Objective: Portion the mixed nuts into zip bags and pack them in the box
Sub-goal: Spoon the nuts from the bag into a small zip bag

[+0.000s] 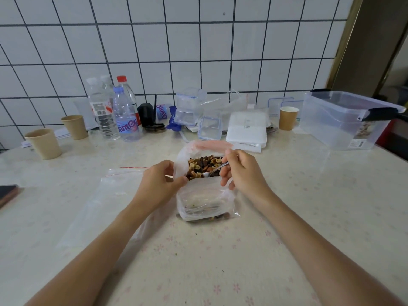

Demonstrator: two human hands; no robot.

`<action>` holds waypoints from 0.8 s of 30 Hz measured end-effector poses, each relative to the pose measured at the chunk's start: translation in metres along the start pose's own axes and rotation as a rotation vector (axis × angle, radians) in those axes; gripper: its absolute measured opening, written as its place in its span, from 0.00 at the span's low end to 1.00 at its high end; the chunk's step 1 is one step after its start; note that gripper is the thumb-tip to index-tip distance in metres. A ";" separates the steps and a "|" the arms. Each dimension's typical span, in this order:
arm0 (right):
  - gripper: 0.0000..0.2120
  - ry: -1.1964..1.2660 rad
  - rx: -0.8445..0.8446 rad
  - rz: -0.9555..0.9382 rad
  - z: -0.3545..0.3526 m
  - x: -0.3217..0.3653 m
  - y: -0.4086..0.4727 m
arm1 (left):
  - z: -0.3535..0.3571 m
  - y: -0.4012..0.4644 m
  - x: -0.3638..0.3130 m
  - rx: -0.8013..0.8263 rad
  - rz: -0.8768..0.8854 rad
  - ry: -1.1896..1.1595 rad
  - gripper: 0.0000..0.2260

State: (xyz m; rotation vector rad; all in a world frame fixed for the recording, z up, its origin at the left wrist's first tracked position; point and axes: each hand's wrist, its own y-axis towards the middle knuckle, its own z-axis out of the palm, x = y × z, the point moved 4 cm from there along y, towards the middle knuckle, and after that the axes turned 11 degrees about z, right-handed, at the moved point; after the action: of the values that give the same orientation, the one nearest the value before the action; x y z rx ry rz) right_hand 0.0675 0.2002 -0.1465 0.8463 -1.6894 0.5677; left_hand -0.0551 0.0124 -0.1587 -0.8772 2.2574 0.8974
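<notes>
A clear bag of mixed nuts (pixel 204 165) stands open at the table's middle. My left hand (pixel 160 181) pinches the near rim of that bag on its left side. My right hand (pixel 241 171) grips a metal spoon (pixel 213 171), whose bowl lies on the nuts. In front of the nut bag sits a small zip bag (pixel 205 202) with a few nuts at its bottom. An empty zip bag with a red strip (pixel 114 191) lies flat to the left. The large clear box (pixel 346 120) with black latches stands at the far right.
Paper cups (pixel 45 143) (pixel 75 127) (pixel 288 118), water bottles (pixel 124 117), small lidded containers (pixel 209 128) and a white packet stack (pixel 247 129) line the tiled wall. A phone (pixel 7 194) lies at the left edge. The flowered tablecloth (pixel 220 261) covers the table.
</notes>
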 end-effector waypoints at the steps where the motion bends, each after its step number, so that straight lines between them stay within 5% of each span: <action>1: 0.14 0.022 0.021 0.038 0.001 0.000 0.000 | 0.001 0.000 0.000 -0.006 -0.001 -0.023 0.10; 10: 0.14 0.184 0.100 0.218 0.002 -0.004 -0.001 | 0.006 0.003 0.005 -0.078 -0.060 -0.309 0.12; 24: 0.16 0.310 0.032 0.268 0.000 -0.009 0.002 | 0.005 0.001 0.004 -0.109 0.007 -0.336 0.12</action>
State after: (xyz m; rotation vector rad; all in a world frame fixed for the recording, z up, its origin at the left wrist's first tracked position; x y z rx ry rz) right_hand 0.0672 0.2034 -0.1550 0.5242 -1.5173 0.8646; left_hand -0.0569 0.0154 -0.1638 -0.7039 1.9391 1.0906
